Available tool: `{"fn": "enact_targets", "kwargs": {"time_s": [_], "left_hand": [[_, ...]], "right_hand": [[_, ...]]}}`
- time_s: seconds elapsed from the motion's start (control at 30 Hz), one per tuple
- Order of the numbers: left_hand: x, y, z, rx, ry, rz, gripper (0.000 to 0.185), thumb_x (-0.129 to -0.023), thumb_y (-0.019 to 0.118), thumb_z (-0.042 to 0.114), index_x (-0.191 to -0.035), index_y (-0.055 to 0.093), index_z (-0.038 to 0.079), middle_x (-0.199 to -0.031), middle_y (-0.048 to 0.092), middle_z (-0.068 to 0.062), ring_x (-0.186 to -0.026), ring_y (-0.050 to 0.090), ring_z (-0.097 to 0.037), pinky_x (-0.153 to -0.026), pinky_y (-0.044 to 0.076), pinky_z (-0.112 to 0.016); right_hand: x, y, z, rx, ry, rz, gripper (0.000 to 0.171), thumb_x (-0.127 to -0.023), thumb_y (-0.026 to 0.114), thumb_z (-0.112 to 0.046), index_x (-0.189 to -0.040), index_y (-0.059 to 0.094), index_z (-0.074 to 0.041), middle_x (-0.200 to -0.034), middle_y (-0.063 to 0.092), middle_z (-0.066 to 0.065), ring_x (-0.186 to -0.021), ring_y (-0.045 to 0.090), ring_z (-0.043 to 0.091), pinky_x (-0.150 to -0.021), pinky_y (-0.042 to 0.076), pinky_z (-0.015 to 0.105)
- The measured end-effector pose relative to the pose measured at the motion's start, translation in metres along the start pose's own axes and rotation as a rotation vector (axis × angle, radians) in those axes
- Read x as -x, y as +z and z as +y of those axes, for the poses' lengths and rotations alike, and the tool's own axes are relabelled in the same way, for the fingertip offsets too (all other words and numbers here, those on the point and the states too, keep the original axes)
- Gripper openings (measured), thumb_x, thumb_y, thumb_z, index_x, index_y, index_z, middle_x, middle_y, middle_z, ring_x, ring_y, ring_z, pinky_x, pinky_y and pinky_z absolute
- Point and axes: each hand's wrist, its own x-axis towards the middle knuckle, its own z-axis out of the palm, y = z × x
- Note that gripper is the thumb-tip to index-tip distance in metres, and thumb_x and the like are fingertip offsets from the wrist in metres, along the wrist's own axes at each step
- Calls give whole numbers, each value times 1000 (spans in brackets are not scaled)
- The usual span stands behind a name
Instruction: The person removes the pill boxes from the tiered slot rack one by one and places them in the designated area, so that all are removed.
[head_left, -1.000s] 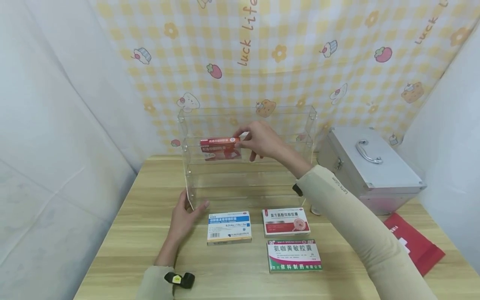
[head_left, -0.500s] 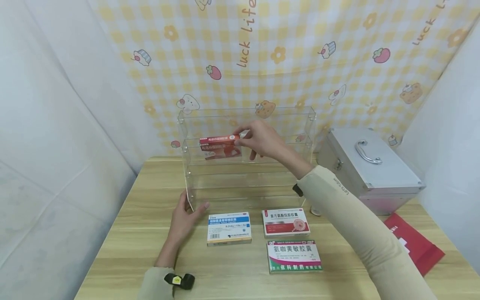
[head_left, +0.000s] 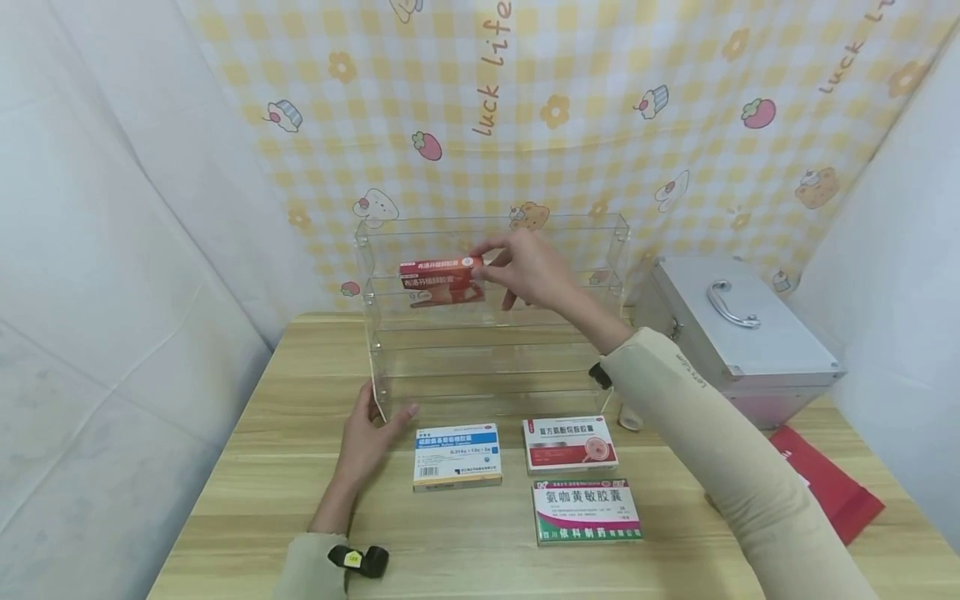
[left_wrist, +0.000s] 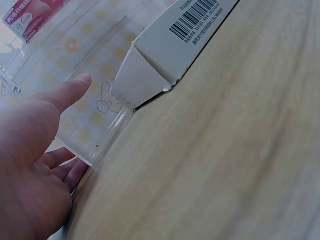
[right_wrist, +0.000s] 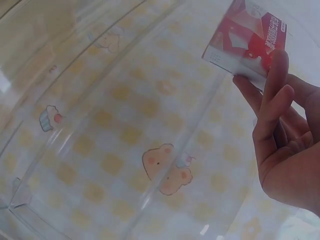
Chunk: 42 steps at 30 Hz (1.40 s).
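My right hand (head_left: 528, 271) pinches the right end of a red medicine box (head_left: 442, 287) between thumb and fingers. The box is held level, with its printed face forward, at the second tier from the top of a clear acrylic tiered rack (head_left: 495, 327). Whether it touches the shelf I cannot tell. In the right wrist view, the box (right_wrist: 247, 42) is at the fingertips. My left hand (head_left: 367, 442) grips the rack's lower left corner; in the left wrist view its thumb lies on the inner side, and the other fingers (left_wrist: 62, 162) are behind the side panel.
Before the rack lie a blue-and-white medicine box (head_left: 457, 457), a red-and-white one (head_left: 572, 444) and a green-and-white one (head_left: 587, 512). A silver metal case (head_left: 750, 317) stands at right, with a red pouch (head_left: 832, 483) in front. A checked cloth (head_left: 465, 100) hangs behind.
The right hand has raised the red medicine box slightly, and its tilt has levelled out. The left hand stays at the rack's corner.
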Motion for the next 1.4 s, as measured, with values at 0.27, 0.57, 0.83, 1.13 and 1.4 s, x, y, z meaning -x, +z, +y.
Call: {"fn": "enact_targets", "kwargs": {"time_s": [0.27, 0.57, 0.83, 1.13, 1.4], "left_hand": [[0, 0, -1, 6, 0, -3, 95, -80, 76, 54, -155, 25, 28, -148, 43, -19, -131, 44, -38, -107, 35, -57], [1, 1, -4, 12, -8, -8, 95, -80, 76, 54, -155, 25, 28, -148, 42, -18, -132, 43, -38, -107, 36, -56], [5, -3, 14, 22, -25, -37, 93, -85, 76, 43, -156, 22, 19, -150, 37, -23, -134, 39, -41, -108, 34, -57], [3, -5, 14, 10, -26, -46, 94, -86, 75, 44, -157, 18, 20, -153, 33, -22, -136, 36, -41, -108, 33, -57], [-3, -1, -3, 17, 4, -18, 94, -81, 75, 53, -155, 23, 29, -152, 37, -16, -134, 41, -36, -108, 35, -55]], "right_hand": [[3, -14, -7, -25, -24, 53, 23, -93, 69, -23, -117, 71, -20, -97, 73, 10, -45, 64, 23, -35, 48, 33], [10, -24, -12, -18, -32, 78, 25, -93, 70, -26, -118, 71, -21, -101, 72, 6, -46, 64, 23, -38, 51, 38], [31, -36, -13, -7, -91, 99, 26, -93, 70, -30, -118, 71, -24, -98, 73, 2, -44, 62, 22, -36, 47, 34], [66, -19, -5, 17, -63, -4, 28, -92, 69, -35, -119, 70, -26, -95, 73, 0, -43, 60, 18, -37, 48, 34], [95, 11, 12, -97, -58, -126, 29, -91, 72, -30, -119, 71, -23, -93, 73, -1, -42, 58, 19, -37, 50, 34]]}}
